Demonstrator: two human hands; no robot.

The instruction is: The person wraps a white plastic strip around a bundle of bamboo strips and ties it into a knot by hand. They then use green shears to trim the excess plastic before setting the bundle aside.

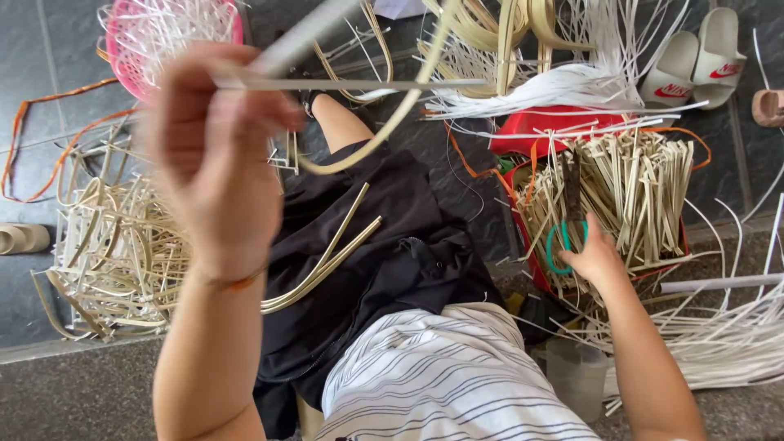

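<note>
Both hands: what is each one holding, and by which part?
The left hand pinches thin pale cane strips near one end. The right hand grips scissors by their green handle loops, over the red crate of cut strips.

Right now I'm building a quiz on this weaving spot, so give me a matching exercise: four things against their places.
Things:
1. left hand
2. right hand
3. pink basket
4. pale slippers

Places:
A. top right on the floor
B. at green-handled scissors on the red tub
C. top left
D. raised, pinching pale strips

Pairs: 1-D, 2-B, 3-C, 4-A
</note>
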